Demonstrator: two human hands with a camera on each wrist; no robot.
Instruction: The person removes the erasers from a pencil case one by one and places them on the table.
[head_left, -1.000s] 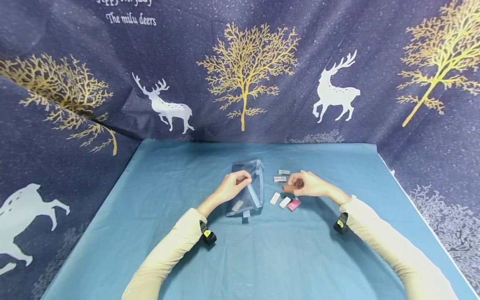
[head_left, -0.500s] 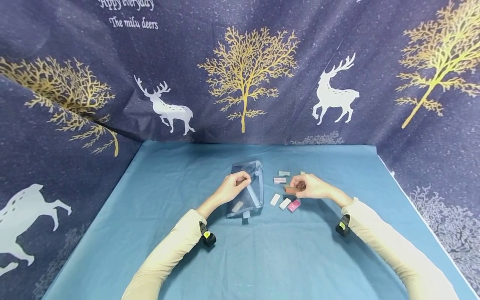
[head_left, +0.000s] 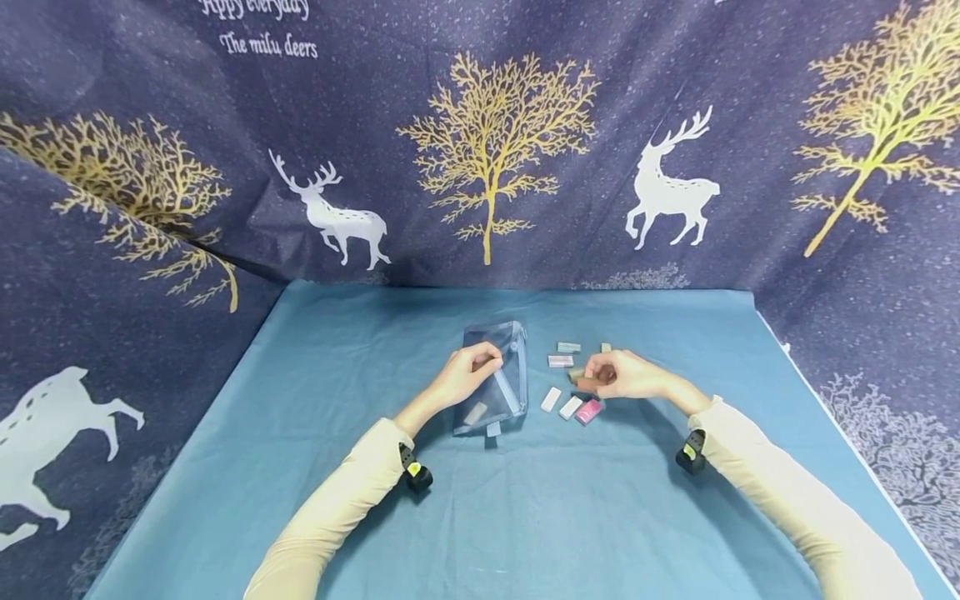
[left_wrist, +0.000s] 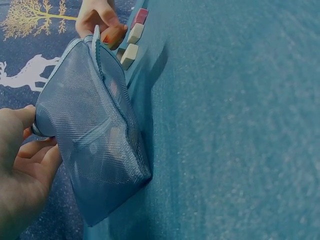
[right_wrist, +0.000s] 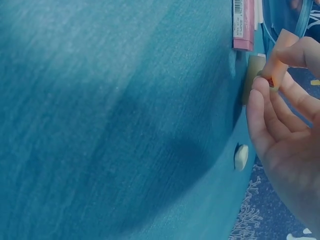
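My left hand (head_left: 477, 372) pinches the side of a blue mesh zipper pouch (left_wrist: 85, 110), which stands tilted on the cloth in the left wrist view. Inside the pouch, a pale block (head_left: 475, 412) shows through the mesh. Right of the pouch, my right hand (head_left: 626, 375) holds an orange eraser-like block (right_wrist: 283, 47) between thumb and fingers. Close beneath those fingers lies a tan block (right_wrist: 253, 72). A pink eraser (right_wrist: 243, 25) with a barcode label lies near it.
Two white blocks (head_left: 551, 399) lie between the pouch and the pink eraser. Farther back are a greenish block (head_left: 568, 347), a pale labelled block (head_left: 560, 361) and a small pale block (head_left: 605, 347). A patterned dark curtain (head_left: 555, 242) stands behind the blue cloth (head_left: 480, 517).
My right hand has shifted slightly right and toward me with the orange block, and the tan block beside it shows more. My left hand stays on the pouch.
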